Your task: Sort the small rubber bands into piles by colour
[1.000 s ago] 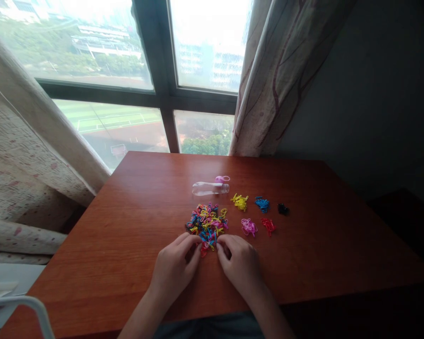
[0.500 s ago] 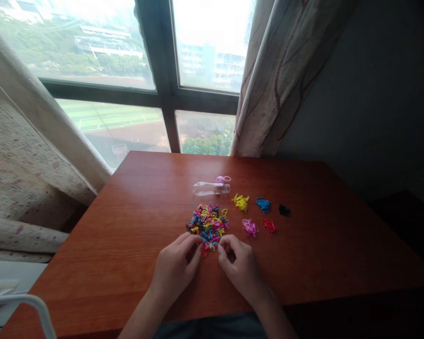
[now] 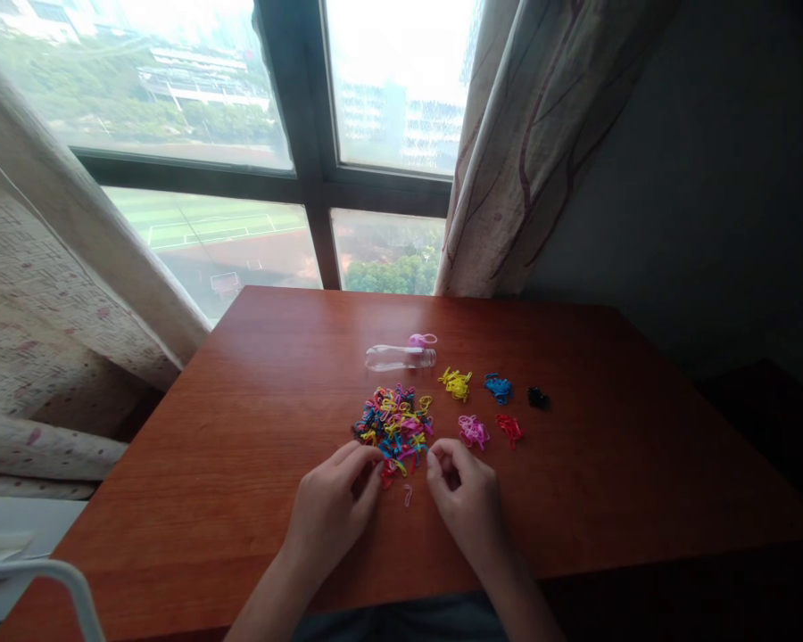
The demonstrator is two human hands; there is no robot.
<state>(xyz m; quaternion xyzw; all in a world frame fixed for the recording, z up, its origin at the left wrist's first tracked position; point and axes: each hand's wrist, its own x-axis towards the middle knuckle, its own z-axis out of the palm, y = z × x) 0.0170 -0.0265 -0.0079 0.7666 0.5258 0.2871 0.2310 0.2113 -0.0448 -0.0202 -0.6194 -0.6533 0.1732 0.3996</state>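
A mixed heap of small coloured rubber bands (image 3: pixel 396 417) lies on the wooden table. At its near left edge is my left hand (image 3: pixel 338 495), thumb and forefinger curled close together beside some red bands. Whatever those fingertips pinch is hidden. My right hand (image 3: pixel 465 490) is at the heap's near right side, its thumb and forefinger also pressed together. A bit of blue shows by its tips, but I cannot tell whether it is held. Between the hands, a single pale pink rubber band (image 3: pixel 408 495) lies apart from the heap.
Right of the heap are sorted piles: yellow bands (image 3: pixel 456 383), blue bands (image 3: pixel 499 388), black bands (image 3: pixel 538 398), pink bands (image 3: pixel 473 432) and red bands (image 3: pixel 509 430). Behind it lies a clear plastic bottle (image 3: pixel 398 358) beside a pink cap (image 3: pixel 420 340). A window and curtains stand beyond.
My right hand has shifted slightly right, away from my left. A pale pink rubber band now lies separately between the hands. My left hand has hardly moved.
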